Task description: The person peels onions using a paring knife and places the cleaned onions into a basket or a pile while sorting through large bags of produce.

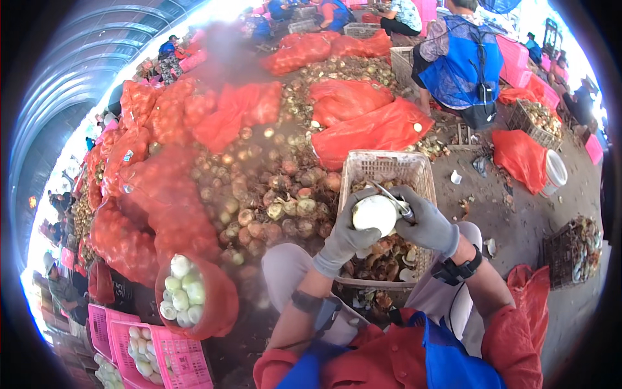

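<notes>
My left hand, in a grey glove, is closed round a peeled white onion. My right hand, gloved alike, grips a small metal knife against the onion's right side. Part of the knife is hidden by the fingers. Both hands are above a dirty pale plastic crate between my knees. Brown onion skins and scraps lie inside the crate.
Unpeeled onions are heaped ahead and left, beside full red mesh sacks. A red-lined container of peeled onions and pink crates stand lower left. A white bucket and scrap basket are right. A person sits ahead.
</notes>
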The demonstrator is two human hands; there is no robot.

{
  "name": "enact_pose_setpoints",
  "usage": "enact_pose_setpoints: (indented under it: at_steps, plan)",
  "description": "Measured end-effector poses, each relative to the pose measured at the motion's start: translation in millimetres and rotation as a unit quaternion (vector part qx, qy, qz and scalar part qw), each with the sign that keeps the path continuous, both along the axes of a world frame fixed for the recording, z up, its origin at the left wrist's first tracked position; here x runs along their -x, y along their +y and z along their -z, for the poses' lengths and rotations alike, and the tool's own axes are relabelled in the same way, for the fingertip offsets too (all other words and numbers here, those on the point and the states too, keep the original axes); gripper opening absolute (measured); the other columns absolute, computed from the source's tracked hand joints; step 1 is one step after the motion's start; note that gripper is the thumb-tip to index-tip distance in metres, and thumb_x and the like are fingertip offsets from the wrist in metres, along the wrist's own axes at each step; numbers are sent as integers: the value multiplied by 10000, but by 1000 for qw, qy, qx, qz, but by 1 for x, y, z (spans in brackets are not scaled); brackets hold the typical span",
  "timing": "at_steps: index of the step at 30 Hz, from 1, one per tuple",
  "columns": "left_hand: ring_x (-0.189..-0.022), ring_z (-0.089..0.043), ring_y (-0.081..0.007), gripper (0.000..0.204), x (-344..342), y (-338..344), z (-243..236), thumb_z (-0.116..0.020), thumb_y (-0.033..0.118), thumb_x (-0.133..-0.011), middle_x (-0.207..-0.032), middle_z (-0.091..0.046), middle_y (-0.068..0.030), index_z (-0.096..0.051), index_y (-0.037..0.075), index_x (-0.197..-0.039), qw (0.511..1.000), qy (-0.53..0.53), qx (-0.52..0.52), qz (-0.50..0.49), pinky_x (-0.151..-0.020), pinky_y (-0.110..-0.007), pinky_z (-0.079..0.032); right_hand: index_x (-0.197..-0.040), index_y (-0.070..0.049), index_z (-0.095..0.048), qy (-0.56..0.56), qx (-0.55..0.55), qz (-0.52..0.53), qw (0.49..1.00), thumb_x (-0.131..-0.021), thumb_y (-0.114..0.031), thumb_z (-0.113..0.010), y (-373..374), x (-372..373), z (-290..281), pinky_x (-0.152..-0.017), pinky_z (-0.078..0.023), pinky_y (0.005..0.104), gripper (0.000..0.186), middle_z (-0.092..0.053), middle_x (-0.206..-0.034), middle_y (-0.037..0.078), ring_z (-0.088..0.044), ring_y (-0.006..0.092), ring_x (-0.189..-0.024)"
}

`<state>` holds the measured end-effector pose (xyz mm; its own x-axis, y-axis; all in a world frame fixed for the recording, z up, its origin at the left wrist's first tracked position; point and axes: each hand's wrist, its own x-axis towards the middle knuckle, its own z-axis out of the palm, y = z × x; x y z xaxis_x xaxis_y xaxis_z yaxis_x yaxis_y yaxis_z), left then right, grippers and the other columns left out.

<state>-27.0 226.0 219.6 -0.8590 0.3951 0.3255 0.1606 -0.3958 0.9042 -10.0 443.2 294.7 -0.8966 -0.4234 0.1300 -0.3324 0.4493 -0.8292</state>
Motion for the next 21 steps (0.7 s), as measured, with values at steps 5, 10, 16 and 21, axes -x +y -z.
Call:
enact_pose_setpoints:
  at_steps: [5, 10, 16, 21]
  plan:
    - [-1232, -589, -209, 739, -8, 2, -5, -764, 92, -777, -1327, -602, -115, -460, 26, -1447, 995, 71, 57, -30, -1068, -366, -487, -1431, -88, -500, -28, -1, -55, 998, -876, -50, -584, 7, -2, -6, -588, -465, 318, 562, -564, -734, 50, -564, 125, -629]
    - [-1241, -594, -216, 734, -20, 4, -1, -788, 90, -763, -1346, -600, -118, -491, 30, -1431, 995, 81, 58, -6, -1071, -373, -494, -1416, -79, -528, -12, 2, -8, 1000, -870, -24, -556, 9, -12, 11, -613, -460, 328, 549, -557, -758, 79, -548, 127, -659]
    - [-1260, -599, -239, 830, -4, 13, 10, -822, 134, -737, -1383, -599, -145, -447, 1, -1465, 998, 24, -17, 53, -1058, -365, -504, -1472, -93, -519, 120, 46, -9, 992, -920, -100, -659, 17, 12, 34, -837, -561, 419, 569, -733, -1087, 198, -732, 318, -953]
    - [-1239, -616, -250, 872, -8, 4, -11, -841, 360, -820, -1375, -607, -147, -437, -14, -1497, 991, -53, -117, 41, -1040, -393, -535, -1284, -11, -604, 30, 89, 66, 993, -870, -123, -678, -3, 15, 13, -797, -548, 391, 435, -718, -1018, 228, -733, 283, -924]
